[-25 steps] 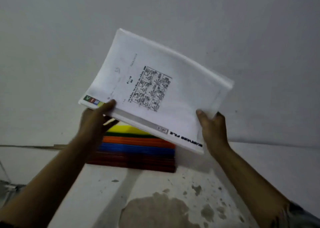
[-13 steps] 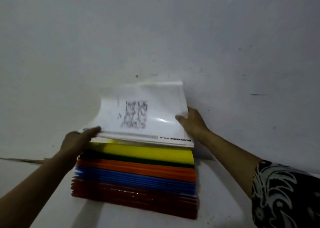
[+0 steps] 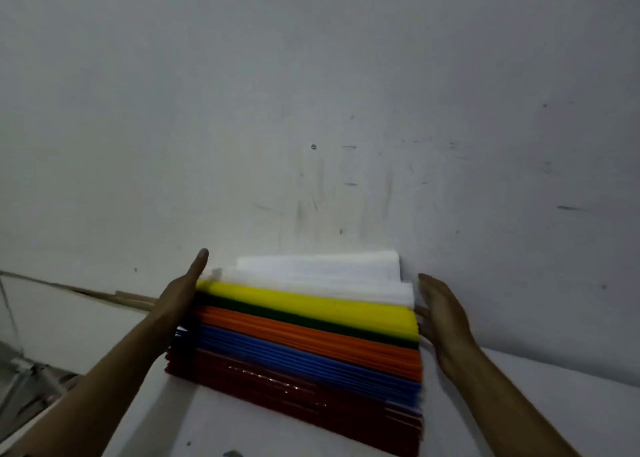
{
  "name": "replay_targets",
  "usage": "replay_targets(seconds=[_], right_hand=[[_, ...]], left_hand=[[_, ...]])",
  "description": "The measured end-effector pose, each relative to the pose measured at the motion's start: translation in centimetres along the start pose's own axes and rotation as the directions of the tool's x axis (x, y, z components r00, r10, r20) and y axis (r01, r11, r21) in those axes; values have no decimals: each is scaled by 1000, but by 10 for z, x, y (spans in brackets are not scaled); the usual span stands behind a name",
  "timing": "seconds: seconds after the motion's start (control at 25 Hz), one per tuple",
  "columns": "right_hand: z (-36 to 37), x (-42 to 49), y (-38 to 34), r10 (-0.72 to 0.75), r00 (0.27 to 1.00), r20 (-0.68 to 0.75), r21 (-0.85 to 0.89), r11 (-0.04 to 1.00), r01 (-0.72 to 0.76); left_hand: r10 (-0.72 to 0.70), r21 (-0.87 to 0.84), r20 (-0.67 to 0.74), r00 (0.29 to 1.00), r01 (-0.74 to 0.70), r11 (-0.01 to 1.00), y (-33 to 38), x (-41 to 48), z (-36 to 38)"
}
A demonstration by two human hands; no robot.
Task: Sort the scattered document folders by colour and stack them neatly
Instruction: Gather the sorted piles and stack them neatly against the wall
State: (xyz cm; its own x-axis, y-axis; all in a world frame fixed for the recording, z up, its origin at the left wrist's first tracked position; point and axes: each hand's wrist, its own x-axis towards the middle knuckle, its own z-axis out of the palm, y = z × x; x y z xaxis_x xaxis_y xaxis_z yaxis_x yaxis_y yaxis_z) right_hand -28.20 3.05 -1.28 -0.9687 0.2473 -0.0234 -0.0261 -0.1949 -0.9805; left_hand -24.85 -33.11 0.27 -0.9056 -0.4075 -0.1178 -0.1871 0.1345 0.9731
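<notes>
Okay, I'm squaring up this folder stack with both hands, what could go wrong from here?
1. The white folders on top sit uneven and set back from the yellow ones; a push from either side may slide them askew.
2. The left hand presses the stack's side while the right hand looks just clear of it, so an uneven squeeze could skew the red folders at the bottom.

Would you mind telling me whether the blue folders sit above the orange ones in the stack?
No, the blue folders lie below the orange folders, just above the red folders.
</notes>
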Motion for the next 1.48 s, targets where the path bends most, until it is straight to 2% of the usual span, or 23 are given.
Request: replay_targets(seconds=[0.04,0.12,0.16,0.28,0.4,0.52,0.6,0.72,0.84,0.92,1.04,1.16,1.32,1.4,1.48], right_hand=[[1,-15,5,-61,998,-21,63,996,62],[6,-40,17,-85,992,95,48,996,81],[10,-47,20,-28,989,143,22,999,25],[10,-53,10,121,979,165,20,992,-125],[-2,-42,6,165,972,168,-144,980,-141],[-7,-42,7,245,936,252,-191,961,-200],[-5,-40,4,241,931,273,-222,958,-183],[4,-41,0,222,922,319,-202,966,-162],[10,-44,1,167,951,259,-228,968,-108],[13,-45,-3,166,952,255,-184,975,-121],[11,-42,-2,186,953,237,-182,973,-145],[12,-43,4,129,971,201,-210,974,-85],[16,-41,11,54,988,147,-235,972,-19],[19,-41,13,13,991,136,-287,958,27],[24,-44,14,-50,993,106,-368,926,86]], left_hand=[[-30,-55,21,999,31,998,-6,0,-3],[-6,-83,45,999,10,996,-14,-3,-7],[29,-48,43,999,-27,998,-17,-1,-8],[96,21,25,995,-97,995,-20,3,-5],[131,36,76,988,-134,990,-21,10,-9],[168,87,130,977,-180,980,-26,15,-15],[183,142,163,970,-206,968,-30,18,-18],[176,131,241,954,-212,968,-31,17,-19],[143,142,321,936,-197,970,-29,16,-27],[92,160,371,924,-161,974,-28,16,-32],[99,98,266,959,-129,987,-26,17,-25],[194,200,132,972,-218,955,-23,22,-20],[310,353,196,930,-362,863,-21,25,-25],[270,488,219,937,-345,802,-18,28,-17],[281,593,140,949,-308,744,-20,30,-5]])
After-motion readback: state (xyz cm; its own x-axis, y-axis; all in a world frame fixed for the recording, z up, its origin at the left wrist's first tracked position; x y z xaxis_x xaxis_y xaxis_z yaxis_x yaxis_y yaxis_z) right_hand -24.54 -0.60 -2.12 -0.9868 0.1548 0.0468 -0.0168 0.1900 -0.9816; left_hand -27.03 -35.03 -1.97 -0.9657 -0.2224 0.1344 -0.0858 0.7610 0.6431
